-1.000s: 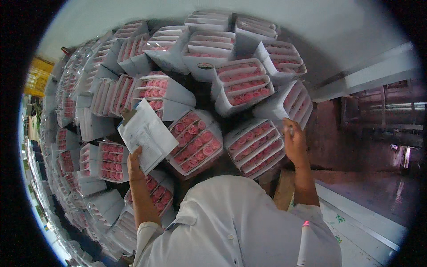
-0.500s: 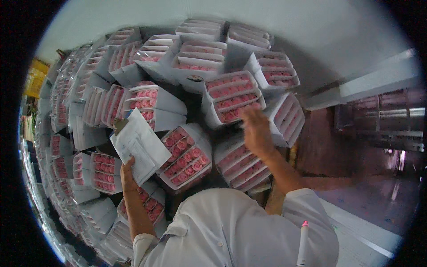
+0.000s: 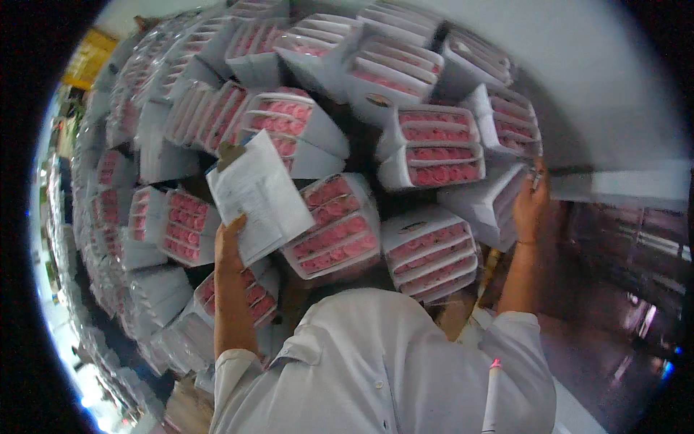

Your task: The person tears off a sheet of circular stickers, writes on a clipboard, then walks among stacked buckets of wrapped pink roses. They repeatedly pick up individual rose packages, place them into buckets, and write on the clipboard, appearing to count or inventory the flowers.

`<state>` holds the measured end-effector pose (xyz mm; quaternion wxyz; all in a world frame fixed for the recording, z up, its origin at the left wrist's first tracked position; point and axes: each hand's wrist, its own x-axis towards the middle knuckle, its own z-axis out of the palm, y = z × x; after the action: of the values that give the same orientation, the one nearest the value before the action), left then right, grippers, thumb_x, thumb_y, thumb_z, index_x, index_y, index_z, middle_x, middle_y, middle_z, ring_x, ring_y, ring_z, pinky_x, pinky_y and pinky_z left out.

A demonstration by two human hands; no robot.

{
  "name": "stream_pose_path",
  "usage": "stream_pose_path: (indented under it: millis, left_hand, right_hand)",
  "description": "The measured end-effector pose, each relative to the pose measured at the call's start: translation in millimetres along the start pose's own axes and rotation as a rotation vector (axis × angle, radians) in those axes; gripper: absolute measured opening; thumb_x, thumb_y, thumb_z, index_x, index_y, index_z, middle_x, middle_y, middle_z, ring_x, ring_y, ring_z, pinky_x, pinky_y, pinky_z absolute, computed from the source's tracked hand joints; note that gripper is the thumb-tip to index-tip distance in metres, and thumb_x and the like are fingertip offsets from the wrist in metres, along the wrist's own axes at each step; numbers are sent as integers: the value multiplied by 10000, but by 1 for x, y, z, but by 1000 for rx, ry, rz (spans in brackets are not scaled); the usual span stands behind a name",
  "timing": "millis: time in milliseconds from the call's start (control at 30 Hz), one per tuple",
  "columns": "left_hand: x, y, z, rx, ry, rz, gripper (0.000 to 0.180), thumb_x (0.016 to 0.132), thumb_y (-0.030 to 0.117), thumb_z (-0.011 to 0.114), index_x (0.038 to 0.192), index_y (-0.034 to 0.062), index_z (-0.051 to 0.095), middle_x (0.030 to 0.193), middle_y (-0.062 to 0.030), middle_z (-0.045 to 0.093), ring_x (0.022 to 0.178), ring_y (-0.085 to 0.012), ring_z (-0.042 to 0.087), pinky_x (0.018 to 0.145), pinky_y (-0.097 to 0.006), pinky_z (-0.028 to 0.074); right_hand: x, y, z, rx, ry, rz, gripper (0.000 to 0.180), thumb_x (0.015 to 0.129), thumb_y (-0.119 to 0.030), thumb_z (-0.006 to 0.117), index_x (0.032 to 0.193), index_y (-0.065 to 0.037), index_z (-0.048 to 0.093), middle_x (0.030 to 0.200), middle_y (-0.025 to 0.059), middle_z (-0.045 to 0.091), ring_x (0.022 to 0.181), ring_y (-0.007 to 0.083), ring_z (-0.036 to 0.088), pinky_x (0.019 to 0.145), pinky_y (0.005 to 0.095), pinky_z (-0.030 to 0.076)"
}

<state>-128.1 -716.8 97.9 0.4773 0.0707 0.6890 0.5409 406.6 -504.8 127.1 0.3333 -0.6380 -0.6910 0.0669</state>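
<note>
My left hand (image 3: 230,242) grips a clipboard (image 3: 230,153) with white printed sheets (image 3: 264,199), the thumb lying over the papers. My right hand (image 3: 533,199) is closed at the far right edge of a white box (image 3: 481,195), which leans over so that its side wall shows; the fingertips are partly blurred. A small pale thing shows at those fingers, too unclear to name. Beside that box stand other white boxes of pink roses: one (image 3: 432,148) farther off, one (image 3: 431,253) nearer me, and one (image 3: 332,228) just right of the papers.
Many more white rose boxes (image 3: 188,224) crowd the left and far side, several under clear wrap. A pale wall (image 3: 607,94) rises behind them. At the far left is a yellow crate (image 3: 90,58). Dark metal racking (image 3: 636,231) stands to the right.
My right hand has moved right, from over the middle rose box to the edge of the right-hand box, which now tilts. My left hand keeps the clipboard. The view has shifted.
</note>
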Motion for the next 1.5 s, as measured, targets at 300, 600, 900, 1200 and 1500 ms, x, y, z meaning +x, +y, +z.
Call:
stream_pose_path:
  millis: [300,600,900,1200,1500]
  left_hand:
    - [20,-17,-12,-102,-98,-54,433,877,180,650,1251,-8,541,1099,-98,652,898,-231,659,780,-371,554]
    - [12,-8,-6,-21,-34,-44,384,884,174,641,1213,-8,562,1071,-100,652,894,-235,659,789,-361,553]
    - [8,-12,-6,-142,-120,9,357,861,131,646,1184,-6,581,1044,-81,665,863,-215,661,788,-346,551]
    - [-7,2,9,-97,46,-48,377,850,102,634,1198,-24,566,1073,-111,654,897,-251,658,787,-391,547]
    - [-32,7,14,-100,84,96,361,838,114,677,1164,-25,608,1008,-104,669,921,-231,649,823,-379,528]
  right_hand:
    - [-79,-70,62,-46,-218,-427,470,849,17,539,1313,-56,524,1236,170,572,1223,372,507,1041,501,375]
    - [-4,-8,26,-132,28,-318,532,822,47,514,1348,-28,512,1330,200,556,1227,419,515,1029,468,418]
    - [84,35,77,-225,47,-264,475,836,-7,564,1309,-30,526,1370,224,512,1232,414,505,1024,502,396]
    - [188,-92,192,-447,-546,-396,585,833,-2,500,1390,-178,519,1447,182,450,1303,391,461,1053,502,409]
    - [109,-235,130,1028,-582,-246,589,1020,-524,335,1263,-56,597,994,104,658,799,139,617,683,261,473]
